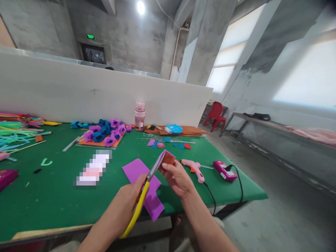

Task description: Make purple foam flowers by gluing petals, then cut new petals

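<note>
Yellow-handled scissors (139, 209) are held in my left hand (129, 203), its fingers wrapped round the handles. The blades point up and right, against the edge of a small folded piece, purple and brown (168, 159). My right hand (178, 177) pinches that piece between thumb and fingers. Larger purple sheets (152, 203) lie on the green table below and behind the scissors. A pink glue gun (194, 168) rests just right of my right hand.
Purple and blue flowers (105, 132) sit on an orange sheet at the back. A pink bottle (140, 117) stands by the white partition (105, 94). Coloured scraps (157, 143) lie mid-table. A purple box (224, 171) with a black cable is at right.
</note>
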A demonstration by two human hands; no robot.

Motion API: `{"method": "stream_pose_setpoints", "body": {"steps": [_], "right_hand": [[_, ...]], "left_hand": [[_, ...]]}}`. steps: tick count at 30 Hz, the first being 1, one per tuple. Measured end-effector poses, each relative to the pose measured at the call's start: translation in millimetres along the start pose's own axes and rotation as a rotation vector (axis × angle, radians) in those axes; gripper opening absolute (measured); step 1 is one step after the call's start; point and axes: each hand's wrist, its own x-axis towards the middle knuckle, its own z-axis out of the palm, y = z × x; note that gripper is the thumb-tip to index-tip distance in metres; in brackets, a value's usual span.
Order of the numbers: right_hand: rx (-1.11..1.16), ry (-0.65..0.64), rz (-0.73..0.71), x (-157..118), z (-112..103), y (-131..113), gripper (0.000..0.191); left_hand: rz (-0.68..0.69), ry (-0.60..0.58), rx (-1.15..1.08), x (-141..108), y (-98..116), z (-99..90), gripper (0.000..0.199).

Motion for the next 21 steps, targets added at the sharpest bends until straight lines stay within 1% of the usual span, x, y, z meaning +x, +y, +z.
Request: {"method": "stream_pose_setpoints", "body": {"steps": [4,9,15,21], "right_hand": [[-0.03,-0.021,0.028,-1.3,1.2,4.1,0.018],[-0.023,-0.024,0.043,-1.8,1.8,6.2,0.019],[-0.019,-0.029,0.049,-1.4,1.4,5.7,0.02],[-0.026,-0.047,0.051,-0.7,1.8,3.9,0.02]], "left_hand": [[-0.007,0.024,0.041,0.3,-3.8,2.8,0.018],[-0.003,0.036,0.07,-0.2,-8.6,6.2,0.022],[-0.009,0.033,0.017,0.0,-10.9,7.3,0.017],[-0.029,0.025,-0.083,-0.9,-4.9,8.5,0.016]]}}
